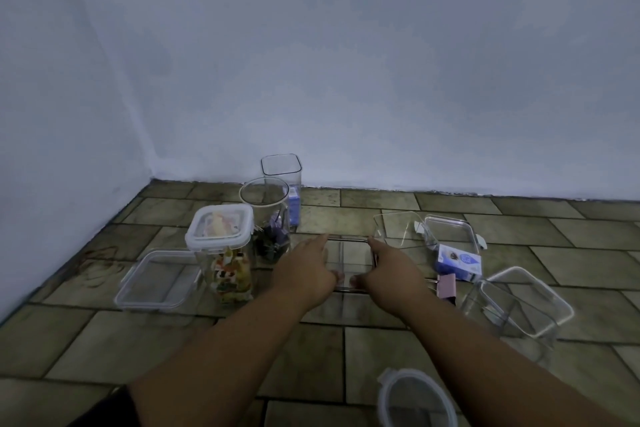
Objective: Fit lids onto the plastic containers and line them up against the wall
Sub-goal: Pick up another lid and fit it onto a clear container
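Observation:
My left hand (pixel 309 267) and my right hand (pixel 391 269) grip the two sides of a clear square container (pixel 349 255) on the tiled floor, thumbs on its near rim. Left of it stands a tall lidded container (pixel 221 236) filled with colourful pieces. Behind that are an open round jar (pixel 265 208) with dark clips inside and an open tall square container (pixel 282 173) by the wall. A loose rectangular lid (pixel 156 282) lies at the left. A round lid (pixel 415 399) lies near my right forearm.
To the right lie an open clear container (pixel 398 225), a clip lid (pixel 453 230), a small blue box (pixel 459 262), a pink binder clip (pixel 446 286) and a clear box with a lid (pixel 519 305). The pale wall (pixel 381 80) meets the floor just behind.

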